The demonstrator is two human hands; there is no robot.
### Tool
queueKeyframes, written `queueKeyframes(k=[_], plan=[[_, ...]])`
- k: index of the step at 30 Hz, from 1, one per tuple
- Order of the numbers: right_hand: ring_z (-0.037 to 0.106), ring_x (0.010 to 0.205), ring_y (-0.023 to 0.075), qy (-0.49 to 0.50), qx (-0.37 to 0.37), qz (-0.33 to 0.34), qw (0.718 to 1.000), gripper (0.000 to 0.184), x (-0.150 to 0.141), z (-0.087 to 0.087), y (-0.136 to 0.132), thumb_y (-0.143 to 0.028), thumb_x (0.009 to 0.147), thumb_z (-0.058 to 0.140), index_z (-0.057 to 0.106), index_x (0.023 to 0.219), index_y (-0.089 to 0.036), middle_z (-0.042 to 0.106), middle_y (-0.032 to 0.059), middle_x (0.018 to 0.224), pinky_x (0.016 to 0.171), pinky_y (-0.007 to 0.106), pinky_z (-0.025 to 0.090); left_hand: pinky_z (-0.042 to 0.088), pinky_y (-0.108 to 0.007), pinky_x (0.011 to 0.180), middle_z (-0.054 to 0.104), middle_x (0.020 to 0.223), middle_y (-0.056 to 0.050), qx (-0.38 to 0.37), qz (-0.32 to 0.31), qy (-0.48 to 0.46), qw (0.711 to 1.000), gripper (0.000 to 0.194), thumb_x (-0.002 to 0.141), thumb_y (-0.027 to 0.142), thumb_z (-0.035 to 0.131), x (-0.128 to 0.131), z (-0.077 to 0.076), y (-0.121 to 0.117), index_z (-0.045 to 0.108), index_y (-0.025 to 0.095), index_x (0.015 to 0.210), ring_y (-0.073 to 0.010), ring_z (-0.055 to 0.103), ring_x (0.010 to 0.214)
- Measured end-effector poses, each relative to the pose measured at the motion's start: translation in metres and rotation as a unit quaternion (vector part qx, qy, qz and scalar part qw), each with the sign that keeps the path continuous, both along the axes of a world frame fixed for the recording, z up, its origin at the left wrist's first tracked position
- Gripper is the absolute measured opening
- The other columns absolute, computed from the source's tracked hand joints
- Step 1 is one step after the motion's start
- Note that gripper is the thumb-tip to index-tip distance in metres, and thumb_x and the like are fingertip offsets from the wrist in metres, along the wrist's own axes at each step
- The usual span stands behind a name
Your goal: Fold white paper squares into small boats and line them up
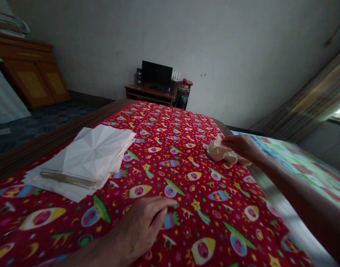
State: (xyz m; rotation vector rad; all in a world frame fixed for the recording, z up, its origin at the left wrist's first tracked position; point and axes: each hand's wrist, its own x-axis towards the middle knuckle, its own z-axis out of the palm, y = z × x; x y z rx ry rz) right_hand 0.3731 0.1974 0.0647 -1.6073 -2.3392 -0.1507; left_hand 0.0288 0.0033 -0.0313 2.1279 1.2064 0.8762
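The counter (55, 135) lies beneath a red cloth (170, 174) printed with rockets and stars, its dark wooden edge showing left of that cloth. On the cloth's left part sits a loose stack of creased white paper (89, 152). Over the cloth's near middle is the left hand (146, 222), fingers loosely bent, thumb and forefinger narrowly apart. By the cloth's right edge, the right hand's (240, 145) fingers hold a crumpled beige sheet (220, 152), which lies on the cloth there.
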Motion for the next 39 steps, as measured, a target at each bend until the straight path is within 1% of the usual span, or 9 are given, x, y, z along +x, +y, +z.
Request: queueKeyframes(k=[10,13,18,24,32,35,36,38,39], plan=[[0.059,0.056,0.0131,-0.019,0.025,0.006,1.0,0.021,0.0,-0.005,0.009,-0.022,0.078,0.054,0.074,0.078,-0.014,0.071,0.0053,0.068,0.053,0.02,0.037,0.05,-0.022,0.08,0.071,0.1,0.001,-0.024,-0.005,0.001,1.0,0.031,0.09,0.02,0.04,-0.001,0.003,-0.001,0.064,0.026,0.109,-0.0126,0.066,0.089],[0.059,0.056,0.0128,-0.018,0.029,0.004,0.999,0.023,-0.002,-0.003,0.007,-0.022,0.079,0.053,0.074,0.081,-0.014,0.071,0.0054,0.07,0.052,0.02,0.037,0.051,-0.021,0.077,0.071,0.096,0.001,-0.033,-0.006,0.001,0.999,0.032,0.089,0.018,0.041,0.0,0.005,-0.001,0.065,0.026,0.107,-0.012,0.067,0.084],[0.058,0.057,0.0122,-0.033,0.018,0.011,0.999,0.022,-0.006,0.001,0.002,-0.017,0.079,0.052,0.073,0.081,-0.015,0.072,0.0059,0.071,0.052,0.02,0.036,0.051,-0.022,0.078,0.071,0.097,0.0,-0.026,-0.004,-0.002,1.0,0.031,0.088,0.019,0.041,-0.001,0.005,-0.002,0.066,0.025,0.107,-0.0131,0.067,0.085],[0.057,0.054,0.0127,-0.047,0.016,0.012,0.999,0.023,-0.005,-0.001,0.001,-0.019,0.08,0.049,0.072,0.079,-0.013,0.07,0.0069,0.067,0.052,0.022,0.035,0.051,-0.022,0.078,0.071,0.096,0.001,-0.029,-0.008,-0.005,1.0,0.031,0.089,0.018,0.041,-0.001,0.004,-0.001,0.066,0.026,0.107,-0.0125,0.067,0.084],[0.053,0.054,0.0108,-0.078,0.005,0.045,0.996,0.024,-0.005,0.001,0.002,-0.016,0.08,0.048,0.071,0.078,-0.014,0.069,0.007,0.069,0.053,0.022,0.033,0.05,-0.022,0.077,0.071,0.097,0.0,-0.031,-0.007,-0.006,0.999,0.031,0.089,0.018,0.041,-0.001,0.006,-0.003,0.066,0.024,0.107,-0.0126,0.066,0.084],[0.051,0.052,0.0104,-0.081,0.007,0.049,0.995,0.024,-0.007,0.002,0.001,-0.016,0.079,0.047,0.071,0.076,-0.013,0.068,0.0069,0.067,0.052,0.022,0.032,0.05,-0.021,0.072,0.07,0.087,0.0,-0.018,-0.019,-0.013,1.0,0.03,0.088,0.014,0.042,0.006,0.012,0.01,0.067,0.022,0.103,-0.0116,0.065,0.076],[0.05,0.052,0.0104,-0.081,0.009,0.049,0.995,0.024,-0.007,0.001,0.001,-0.016,0.079,0.047,0.07,0.075,-0.013,0.068,0.0069,0.065,0.052,0.022,0.031,0.05,-0.02,0.07,0.07,0.086,-0.001,0.002,-0.039,-0.016,0.999,0.03,0.087,0.012,0.042,0.011,0.015,0.02,0.067,0.021,0.101,-0.0113,0.064,0.074],[0.049,0.05,0.0103,-0.08,0.013,0.05,0.995,0.024,-0.006,0.0,0.002,-0.017,0.079,0.047,0.07,0.074,-0.013,0.067,0.0068,0.064,0.051,0.023,0.031,0.049,-0.024,0.08,0.067,0.093,-0.004,0.054,-0.091,0.006,0.994,0.031,0.087,0.011,0.042,0.027,0.022,0.046,0.066,0.019,0.103,-0.0144,0.063,0.087],[0.049,0.05,0.0102,-0.078,0.015,0.052,0.995,0.024,-0.005,-0.001,0.002,-0.018,0.08,0.046,0.07,0.074,-0.013,0.066,0.0067,0.063,0.05,0.023,0.031,0.049,-0.026,0.081,0.066,0.095,-0.004,0.081,-0.111,0.013,0.99,0.031,0.087,0.011,0.042,0.038,0.025,0.063,0.065,0.019,0.106,-0.0152,0.062,0.088]])
